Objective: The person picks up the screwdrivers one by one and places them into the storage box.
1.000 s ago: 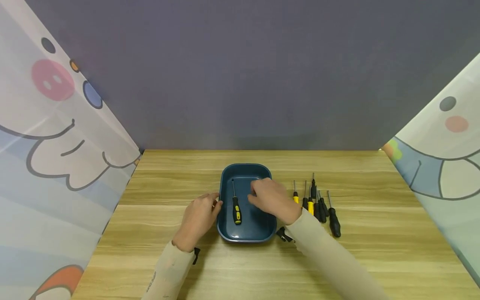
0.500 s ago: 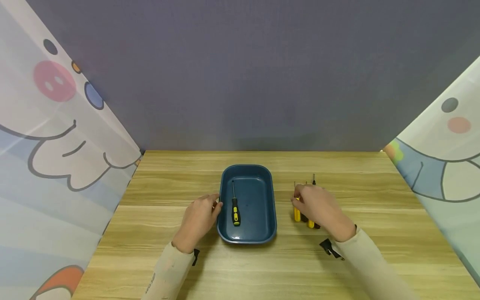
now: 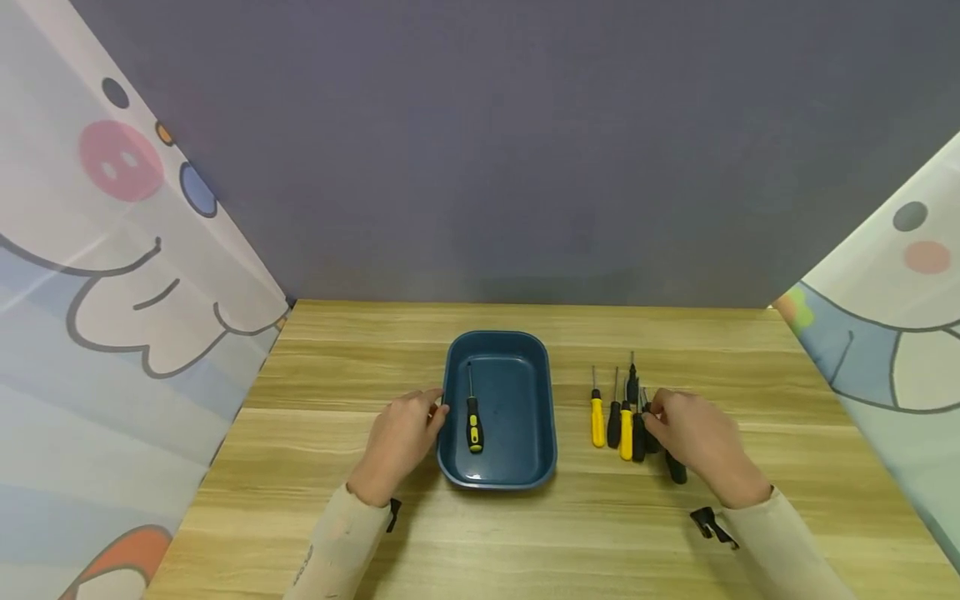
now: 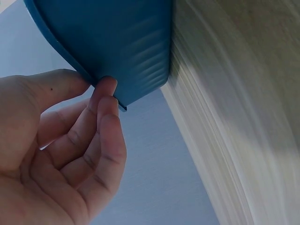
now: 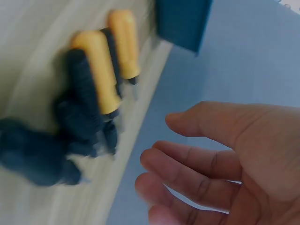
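Observation:
A dark blue rectangular tray stands mid-table. Inside it, toward the left side, lies one black-and-yellow screwdriver. My left hand pinches the tray's left rim between thumb and fingers, as the left wrist view shows. To the right of the tray, several screwdrivers lie side by side, among them a yellow-handled screwdriver and a thick black-handled screwdriver. Over the right end of this row hovers my right hand. Its thumb and fingers are apart, with nothing between them in the right wrist view.
The wooden table ends at a grey back panel. Cartoon-printed sheets flank it on the left and right. A black strap end hangs from the right wrist.
My right hand has moved from over the tray rightward to the screwdriver row, then on to its right end. My left hand stays on the rim.

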The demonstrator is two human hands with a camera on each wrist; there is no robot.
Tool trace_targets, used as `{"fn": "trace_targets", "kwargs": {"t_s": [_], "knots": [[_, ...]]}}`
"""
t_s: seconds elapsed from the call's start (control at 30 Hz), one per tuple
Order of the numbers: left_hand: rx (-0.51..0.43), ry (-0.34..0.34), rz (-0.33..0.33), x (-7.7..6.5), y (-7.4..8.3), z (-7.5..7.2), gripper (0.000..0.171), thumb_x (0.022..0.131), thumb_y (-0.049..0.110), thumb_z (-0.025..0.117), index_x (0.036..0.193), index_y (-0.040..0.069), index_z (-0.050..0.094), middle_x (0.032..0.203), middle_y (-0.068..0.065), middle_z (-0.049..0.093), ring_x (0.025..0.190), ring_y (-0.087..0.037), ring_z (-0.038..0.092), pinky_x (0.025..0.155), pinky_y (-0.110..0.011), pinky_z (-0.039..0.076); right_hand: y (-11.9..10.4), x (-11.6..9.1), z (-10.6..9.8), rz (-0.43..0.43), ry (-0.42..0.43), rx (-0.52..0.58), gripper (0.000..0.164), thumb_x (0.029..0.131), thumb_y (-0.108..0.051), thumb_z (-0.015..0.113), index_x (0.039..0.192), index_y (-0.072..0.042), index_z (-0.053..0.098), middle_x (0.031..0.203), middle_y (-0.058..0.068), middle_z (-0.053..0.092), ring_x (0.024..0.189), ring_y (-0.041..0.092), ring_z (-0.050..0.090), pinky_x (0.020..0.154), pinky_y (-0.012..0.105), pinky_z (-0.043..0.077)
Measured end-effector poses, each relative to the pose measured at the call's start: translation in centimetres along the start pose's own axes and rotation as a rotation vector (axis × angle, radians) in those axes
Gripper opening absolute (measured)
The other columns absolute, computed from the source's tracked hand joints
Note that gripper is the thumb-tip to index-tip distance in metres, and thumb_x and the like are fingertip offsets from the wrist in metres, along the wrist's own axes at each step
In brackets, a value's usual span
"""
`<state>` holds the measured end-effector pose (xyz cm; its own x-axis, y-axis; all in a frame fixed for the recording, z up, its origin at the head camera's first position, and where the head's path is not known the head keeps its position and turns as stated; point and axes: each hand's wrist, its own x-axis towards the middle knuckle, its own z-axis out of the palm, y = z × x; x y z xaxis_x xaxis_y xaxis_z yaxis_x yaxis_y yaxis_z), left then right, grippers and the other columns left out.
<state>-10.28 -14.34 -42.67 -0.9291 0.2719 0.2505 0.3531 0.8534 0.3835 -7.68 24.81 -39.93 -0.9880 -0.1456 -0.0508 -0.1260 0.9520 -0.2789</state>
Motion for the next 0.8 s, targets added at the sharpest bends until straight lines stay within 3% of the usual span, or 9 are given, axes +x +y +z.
{"fn": "trace_targets", "kwargs": {"t_s": [0.37, 0.6, 0.8], "knots": [[0.017, 0.0, 0.008, -0.2, 0.2, -0.2, 0.027, 0.094, 0.016, 0.072, 0.115, -0.002, 0.072, 0.085, -0.006, 0.07, 0.069, -0.014, 0.064, 0.058, -0.028, 0.052, 2.8, -0.6, 1.5, 0.108, -0.128, 0.04, 0.019, 0.096, -0.017, 0.063, 0.08, -0.008, 0.061, 0.06, 0.0, 0.047, 0.049, 0.016, 0.044, 0.044, 0.031, 0.035], [0.009, 0.002, 0.002, 0.0, 0.5, -0.1, 0.028, 0.095, 0.017, 0.072, 0.116, -0.001, 0.072, 0.088, -0.006, 0.071, 0.071, -0.014, 0.065, 0.059, -0.028, 0.052, 3.6, -0.5, 1.4, 0.137, -0.161, 0.041, 0.014, 0.096, -0.015, 0.064, 0.087, -0.004, 0.061, 0.064, 0.001, 0.051, 0.052, 0.017, 0.046, 0.047, 0.033, 0.038], [0.003, -0.004, -0.001, 0.0, 0.4, 0.0, 0.028, 0.095, 0.017, 0.071, 0.116, -0.001, 0.071, 0.087, -0.006, 0.071, 0.069, -0.012, 0.064, 0.056, -0.026, 0.051, 4.0, -0.4, 1.4, 0.198, -0.205, 0.056, 0.023, 0.097, -0.019, 0.063, 0.096, 0.003, 0.059, 0.068, 0.004, 0.054, 0.055, 0.019, 0.049, 0.047, 0.035, 0.04]]}}
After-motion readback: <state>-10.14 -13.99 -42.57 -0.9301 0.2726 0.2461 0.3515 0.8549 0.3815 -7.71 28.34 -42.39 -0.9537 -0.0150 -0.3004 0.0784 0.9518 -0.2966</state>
